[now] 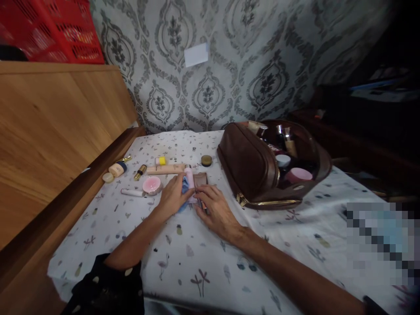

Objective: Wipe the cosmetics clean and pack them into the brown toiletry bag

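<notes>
My left hand (pixel 172 193) is closed around a pink tube (pixel 189 176) with a shiny end, its thumb reaching across a blue crumpled-looking item (pixel 184 197). Close beside it, my right hand (pixel 216 212) curls its fingers over a slim dark item (pixel 204 206) that they mostly cover. A brown flat item (pixel 200 178) lies just beyond the right fingertips, partly hidden. Left of my hands are a round pink jar (pixel 152 185), a long beige tube (pixel 166 169) and a white stick (pixel 132 192).
An open brown cosmetic bag (pixel 251 164) full of jars and bottles stands at right. A gold-lidded pot (pixel 206 160), yellow-capped item (pixel 160 161), lipstick-like tube (pixel 140 172) and foundation-like bottle (pixel 117 168) lie on the patterned cloth (pixel 183 271). A wooden panel (pixel 65 131) borders the left.
</notes>
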Demonstrator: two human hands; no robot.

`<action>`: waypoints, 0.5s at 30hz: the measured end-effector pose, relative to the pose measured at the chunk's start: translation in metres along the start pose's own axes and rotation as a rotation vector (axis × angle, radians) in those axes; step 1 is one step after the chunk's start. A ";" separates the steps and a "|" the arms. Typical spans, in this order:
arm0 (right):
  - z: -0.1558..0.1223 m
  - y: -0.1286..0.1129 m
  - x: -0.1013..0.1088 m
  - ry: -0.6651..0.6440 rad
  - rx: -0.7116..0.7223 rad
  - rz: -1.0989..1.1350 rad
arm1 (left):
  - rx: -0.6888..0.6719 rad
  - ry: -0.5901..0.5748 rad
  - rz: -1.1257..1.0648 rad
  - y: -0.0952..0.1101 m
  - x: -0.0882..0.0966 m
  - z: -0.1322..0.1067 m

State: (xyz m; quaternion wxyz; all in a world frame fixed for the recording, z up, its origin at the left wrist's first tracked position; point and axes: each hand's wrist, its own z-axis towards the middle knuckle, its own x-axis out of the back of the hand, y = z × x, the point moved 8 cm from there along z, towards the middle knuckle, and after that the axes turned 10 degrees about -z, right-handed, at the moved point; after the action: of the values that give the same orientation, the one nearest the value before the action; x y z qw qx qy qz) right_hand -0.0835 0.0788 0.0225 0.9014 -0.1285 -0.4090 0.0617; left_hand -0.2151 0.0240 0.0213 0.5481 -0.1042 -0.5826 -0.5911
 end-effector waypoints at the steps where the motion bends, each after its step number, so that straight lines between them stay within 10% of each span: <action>1: 0.000 0.000 0.000 -0.001 0.003 -0.004 | 0.007 -0.007 0.016 -0.001 -0.001 0.000; 15: 0.003 -0.001 0.000 -0.093 -0.020 -0.062 | 0.110 -0.079 -0.172 -0.007 -0.001 0.005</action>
State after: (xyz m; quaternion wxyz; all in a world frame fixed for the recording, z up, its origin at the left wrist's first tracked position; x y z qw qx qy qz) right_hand -0.0854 0.0781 0.0246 0.8816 -0.1220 -0.4546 0.0355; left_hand -0.2225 0.0264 0.0185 0.4768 -0.0466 -0.6422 -0.5983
